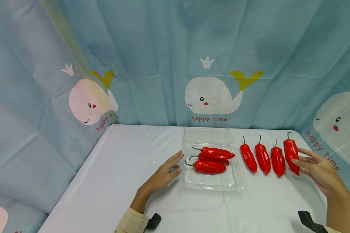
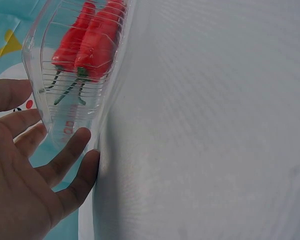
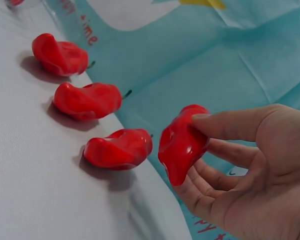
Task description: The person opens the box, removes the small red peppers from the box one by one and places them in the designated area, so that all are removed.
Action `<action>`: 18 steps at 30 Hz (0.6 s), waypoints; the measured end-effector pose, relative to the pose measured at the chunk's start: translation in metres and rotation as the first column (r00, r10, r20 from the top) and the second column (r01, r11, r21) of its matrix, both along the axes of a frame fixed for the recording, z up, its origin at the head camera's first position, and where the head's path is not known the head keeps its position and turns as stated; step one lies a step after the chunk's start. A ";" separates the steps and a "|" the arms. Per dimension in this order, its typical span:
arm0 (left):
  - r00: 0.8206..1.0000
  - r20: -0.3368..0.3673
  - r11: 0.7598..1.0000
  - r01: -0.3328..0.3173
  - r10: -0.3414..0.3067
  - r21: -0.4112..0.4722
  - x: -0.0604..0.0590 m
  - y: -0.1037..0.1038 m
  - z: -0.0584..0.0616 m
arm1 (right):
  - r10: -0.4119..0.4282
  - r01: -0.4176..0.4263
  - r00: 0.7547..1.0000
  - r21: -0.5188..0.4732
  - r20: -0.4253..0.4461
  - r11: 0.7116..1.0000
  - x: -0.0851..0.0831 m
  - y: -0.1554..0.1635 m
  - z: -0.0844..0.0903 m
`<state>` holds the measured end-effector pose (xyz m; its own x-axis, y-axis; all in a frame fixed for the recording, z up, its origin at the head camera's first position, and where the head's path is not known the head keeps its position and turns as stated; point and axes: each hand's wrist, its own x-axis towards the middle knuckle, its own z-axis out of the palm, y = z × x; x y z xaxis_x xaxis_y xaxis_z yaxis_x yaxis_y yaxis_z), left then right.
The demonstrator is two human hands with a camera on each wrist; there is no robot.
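At the right end of a row, my right hand (image 1: pixel 320 168) pinches a red chili pepper (image 1: pixel 291 153) between thumb and fingers; the right wrist view shows the pepper (image 3: pixel 182 142) lifted beside the others. Three more red peppers (image 1: pixel 262 158) lie side by side to its left, stems pointing away. A clear plastic clamshell box (image 1: pixel 204 183) stands mid-table with its lid folded back, and three peppers (image 1: pixel 211 167) lie crosswise in it. Beside the box's left wall is my left hand (image 1: pixel 164 174), fingers spread and holding nothing; in the left wrist view its fingertips (image 2: pixel 80 137) are close to the plastic.
A white cloth covers the table (image 1: pixel 105 181). Behind and around it hangs a light blue curtain (image 1: pixel 151 64) printed with whales. The box's transparent lid (image 1: pixel 207 134) lies flat toward the table's back edge.
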<state>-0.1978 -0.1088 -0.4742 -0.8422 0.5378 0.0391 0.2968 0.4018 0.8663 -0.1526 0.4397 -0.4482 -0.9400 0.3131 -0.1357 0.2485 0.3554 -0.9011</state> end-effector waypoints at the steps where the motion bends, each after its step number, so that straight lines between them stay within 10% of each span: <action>1: 1.000 0.000 1.000 -0.001 0.001 -0.001 0.000 0.000 0.000 | -0.008 0.008 1.000 0.001 0.010 1.000 0.000 0.001 -0.001; 18: 1.000 -0.002 1.000 -0.003 0.003 -0.004 0.000 0.000 0.001 | -0.071 0.057 0.985 0.095 0.159 0.994 -0.004 0.009 -0.007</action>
<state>-0.1974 -0.1089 -0.4735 -0.8437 0.5354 0.0386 0.2973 0.4062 0.8641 -0.1570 0.4488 -0.4550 -0.8854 0.3898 -0.2531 0.4134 0.4114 -0.8123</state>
